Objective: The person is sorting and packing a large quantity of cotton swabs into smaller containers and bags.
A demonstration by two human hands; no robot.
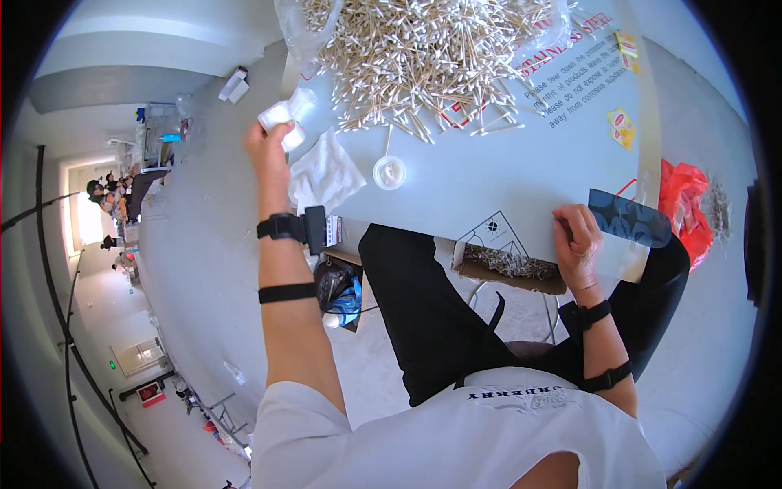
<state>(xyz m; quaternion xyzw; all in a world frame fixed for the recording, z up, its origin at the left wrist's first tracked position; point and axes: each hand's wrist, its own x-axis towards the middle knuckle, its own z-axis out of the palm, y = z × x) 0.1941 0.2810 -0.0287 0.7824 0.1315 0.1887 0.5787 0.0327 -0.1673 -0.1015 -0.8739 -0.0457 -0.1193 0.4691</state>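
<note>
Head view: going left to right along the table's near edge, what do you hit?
Left hand holding a small white packet → crumpled white tissue → small round clear plastic lid → right hand on the table edge → red plastic bag.

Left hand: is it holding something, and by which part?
The left hand grips a small clear plastic container around its lower end.

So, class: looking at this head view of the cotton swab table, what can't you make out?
- Left hand: its fingers wrap the white packet, hiding its contents.
- Swab pile: cut off by the top edge.
- Right hand: fingertips curl over the table edge, out of sight.
- Round lid: contents too small.
</note>
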